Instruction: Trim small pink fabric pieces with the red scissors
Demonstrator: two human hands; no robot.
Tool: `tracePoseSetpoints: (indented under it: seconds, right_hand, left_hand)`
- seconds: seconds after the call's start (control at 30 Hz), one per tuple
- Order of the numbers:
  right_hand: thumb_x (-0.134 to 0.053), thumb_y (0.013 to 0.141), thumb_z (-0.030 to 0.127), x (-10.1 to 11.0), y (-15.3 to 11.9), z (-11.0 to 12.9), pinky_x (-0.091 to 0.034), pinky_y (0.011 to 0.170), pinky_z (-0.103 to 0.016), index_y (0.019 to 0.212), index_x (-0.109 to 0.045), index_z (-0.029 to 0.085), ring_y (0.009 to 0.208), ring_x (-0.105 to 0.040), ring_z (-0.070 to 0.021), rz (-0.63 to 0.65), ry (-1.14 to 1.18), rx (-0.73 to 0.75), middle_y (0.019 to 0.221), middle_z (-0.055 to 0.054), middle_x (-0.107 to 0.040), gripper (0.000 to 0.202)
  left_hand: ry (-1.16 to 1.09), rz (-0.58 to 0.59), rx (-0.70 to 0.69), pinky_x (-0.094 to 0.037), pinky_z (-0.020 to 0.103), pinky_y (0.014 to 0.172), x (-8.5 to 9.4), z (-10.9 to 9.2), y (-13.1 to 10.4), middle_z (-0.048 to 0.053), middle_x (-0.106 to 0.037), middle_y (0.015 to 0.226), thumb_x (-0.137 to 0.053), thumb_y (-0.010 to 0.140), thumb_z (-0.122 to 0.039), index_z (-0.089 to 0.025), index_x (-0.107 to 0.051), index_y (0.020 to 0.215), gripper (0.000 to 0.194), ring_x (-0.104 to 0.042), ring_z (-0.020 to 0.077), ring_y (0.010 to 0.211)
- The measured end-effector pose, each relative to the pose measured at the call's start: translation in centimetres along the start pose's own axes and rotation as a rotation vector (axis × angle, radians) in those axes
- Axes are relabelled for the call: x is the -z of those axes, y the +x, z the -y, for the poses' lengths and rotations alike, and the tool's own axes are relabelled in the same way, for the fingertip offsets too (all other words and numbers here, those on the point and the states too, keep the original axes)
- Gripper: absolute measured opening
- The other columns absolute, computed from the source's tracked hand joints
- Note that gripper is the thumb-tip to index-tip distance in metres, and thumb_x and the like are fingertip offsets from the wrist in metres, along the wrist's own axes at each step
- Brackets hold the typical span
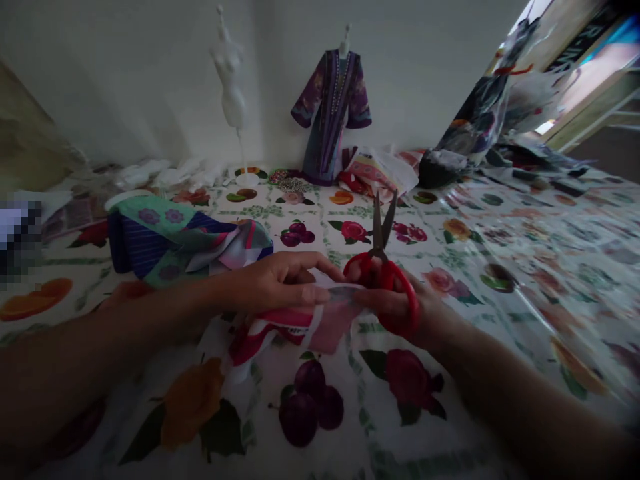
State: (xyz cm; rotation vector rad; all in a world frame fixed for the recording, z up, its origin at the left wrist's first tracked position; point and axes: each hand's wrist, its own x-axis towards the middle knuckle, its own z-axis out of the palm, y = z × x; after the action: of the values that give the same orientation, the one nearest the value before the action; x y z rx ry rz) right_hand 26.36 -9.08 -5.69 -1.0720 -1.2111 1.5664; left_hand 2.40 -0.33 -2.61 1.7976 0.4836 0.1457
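A small piece of pink, red and white fabric point(330, 327) is stretched between my hands, just above the table. My left hand point(290, 283) pinches its upper left edge between thumb and fingers. In my right hand point(405, 300) is a pair of scissors point(383, 233) with red handles, the dark blades slightly apart and pointing up and away. The right thumb also presses on the fabric's right edge. Beyond my left forearm lies a folded bundle of green and blue patterned cloth point(170, 243).
A bare white doll-sized mannequin point(233, 93) stands at the back. Beside it another wears a purple robe point(330, 120). Crumpled white and red cloth point(383, 173) lies near the robe. Dark plastic-wrapped items point(465, 147) are heaped at the back right. A fruit-and-flower tablecloth point(320, 460) covers the table.
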Motion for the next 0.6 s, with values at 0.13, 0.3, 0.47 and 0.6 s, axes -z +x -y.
tracePoseSetpoints:
  seconds: [0.13,0.3,0.47,0.6]
  right_hand:
    - [-0.083,0.077,0.024,0.3,0.6,0.5,-0.043,0.059,-0.023,0.089,-0.07,0.024,0.068,-0.054,-0.0131,-0.04,0.114,0.003,0.079,0.003,-0.062,0.018]
    - [-0.083,0.07,0.021,0.1,0.8,1.1,-0.045,0.05,-0.022,0.084,-0.071,0.023,0.058,-0.053,-0.0123,-0.113,0.231,-0.022,0.07,0.004,-0.06,0.019]
    - [-0.085,0.071,0.019,0.5,1.2,0.5,-0.041,0.043,-0.021,0.083,-0.072,0.023,0.053,-0.05,-0.0107,-0.245,0.295,-0.026,0.07,0.005,-0.062,0.018]
    - [-0.084,0.074,0.02,1.1,1.5,0.1,-0.041,0.042,-0.024,0.079,-0.072,0.022,0.05,-0.049,-0.0121,-0.292,0.285,-0.054,0.065,0.004,-0.062,0.014]
  left_hand:
    - [0.149,-0.017,0.047,-0.042,0.023,0.061,1.8,-0.6,-0.3,-0.001,-0.063,0.081,-0.066,0.09,-0.045,-0.022,-0.059,0.128,0.045,-0.058,0.0128,0.068]
    - [0.643,-0.394,0.002,-0.047,0.028,0.072,3.5,0.1,-0.1,0.001,-0.069,0.088,-0.065,0.087,-0.033,-0.021,-0.068,0.116,0.032,-0.064,0.0173,0.079]
    - [0.811,-0.8,-0.163,-0.046,0.037,0.102,3.2,1.0,0.3,0.009,-0.066,0.127,-0.054,0.089,-0.02,-0.02,-0.062,0.122,0.034,-0.06,0.0249,0.119]
    - [0.584,-0.613,-0.116,-0.05,0.03,0.085,1.2,-0.5,-0.3,0.008,-0.07,0.112,-0.054,0.093,-0.025,-0.019,-0.063,0.119,0.028,-0.066,0.0203,0.098]
